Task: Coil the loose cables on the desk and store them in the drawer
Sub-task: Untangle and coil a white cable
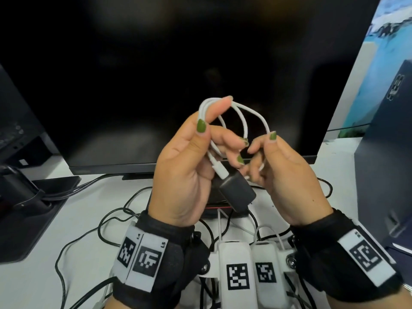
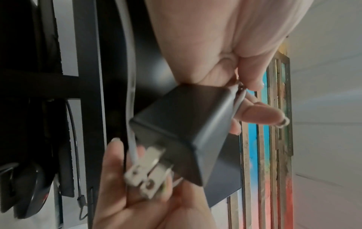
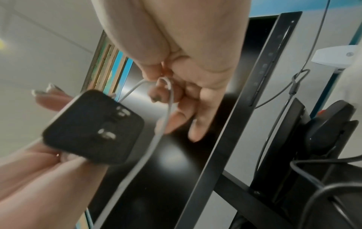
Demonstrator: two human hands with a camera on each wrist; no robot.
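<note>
While left hand (image 1: 189, 166) grips coiled white cable (image 1: 239, 112), right hand (image 1: 283, 172) pinches its loop.

Right hand (image 3: 188, 86): fingers (image 3: 176, 122) curled round thin white cable (image 3: 166, 111). Black plug adapter (image 3: 94, 128), two prongs showing, held by left hand (image 3: 39, 175). Behind: dark monitor (image 3: 195, 147), black cables (image 3: 305, 173).

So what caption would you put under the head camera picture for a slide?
Left hand and right hand loop a white cable with its black charger above the desk.
</note>
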